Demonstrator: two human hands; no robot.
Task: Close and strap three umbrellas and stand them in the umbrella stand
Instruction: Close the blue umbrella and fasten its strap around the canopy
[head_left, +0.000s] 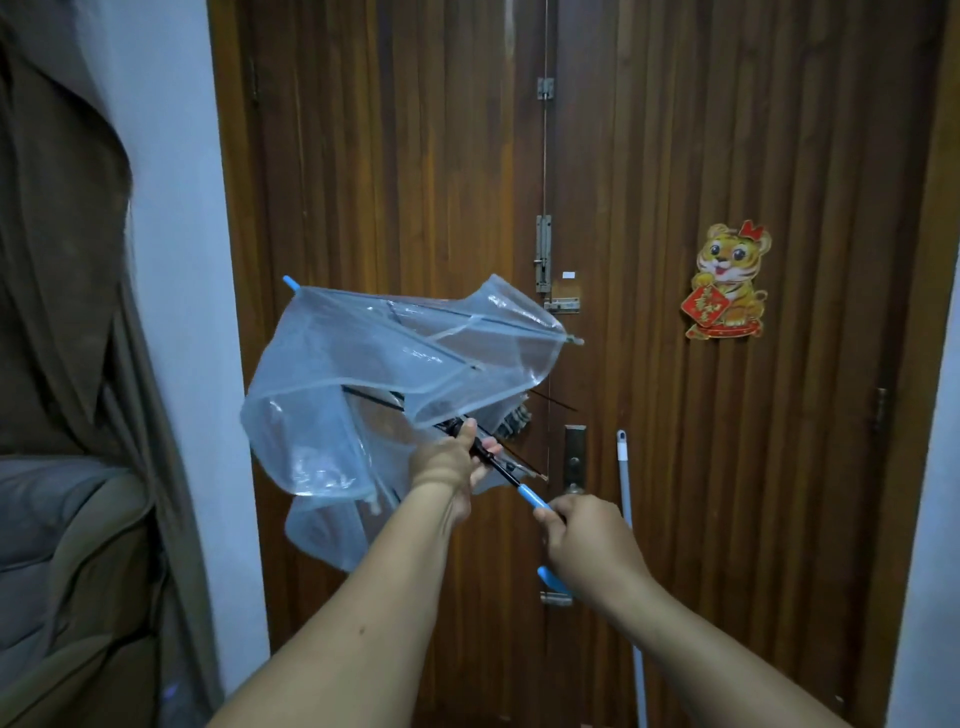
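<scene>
A clear plastic umbrella (363, 374) with pale blue trim and a blue tip is half folded in front of a wooden door, its canopy crumpled and pointing up to the left. My left hand (449, 462) grips the black runner on the shaft just under the canopy. My right hand (582, 535) is curled round the blue handle (535, 499), whose hooked end (548, 577) shows below my fist. A patterned dark fabric (514, 421) shows behind the canopy; I cannot tell what it is. No umbrella stand is in view.
The brown slatted double door (727, 415) fills the view, with bolts and a lever handle (574, 457). A pale pole (628, 519) leans on the door at the right. A tiger sticker (727, 280) is on the door. A grey sofa (62, 545) and brown curtain stand left.
</scene>
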